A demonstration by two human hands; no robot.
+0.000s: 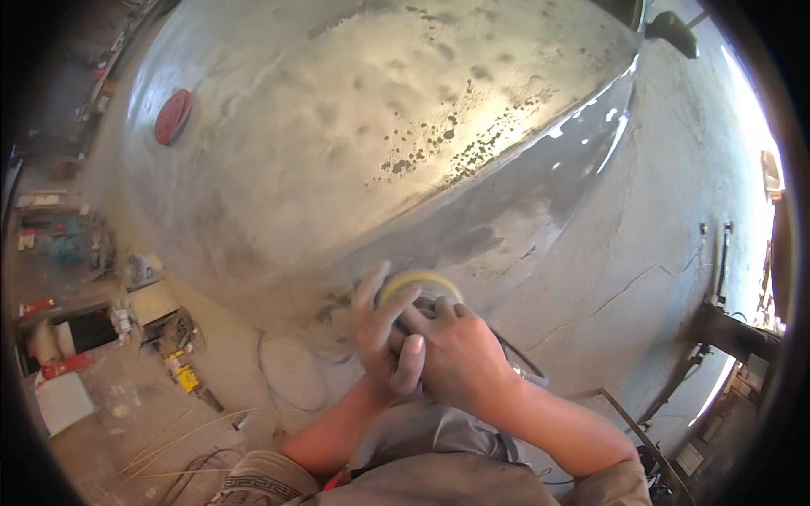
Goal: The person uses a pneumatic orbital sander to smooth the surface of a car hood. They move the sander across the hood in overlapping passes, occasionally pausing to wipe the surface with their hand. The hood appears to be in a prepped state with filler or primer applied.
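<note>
My right hand [466, 352] is wrapped over the top of a round power sander [422, 280] with a yellowish pad rim. My left hand [381, 333] is raised against its left side, fingers spread and thumb out, overlapping the right hand in view. Most of the sander's body is hidden under the hands. Just beyond the pad is the lower edge of a large dusty vehicle panel [287, 160], worn to bare grey metal with dark speckles. A red sanding disc [173, 116] lies on its far left part.
A thin hose [263, 371] and yellowish cords [160, 451] trail over the dusty floor at left. A yellow-and-black tool [186, 377] lies near a cluttered shelf [76, 337]. Dark metal framing [734, 333] stands at right, and a side mirror [672, 34] projects at the top right.
</note>
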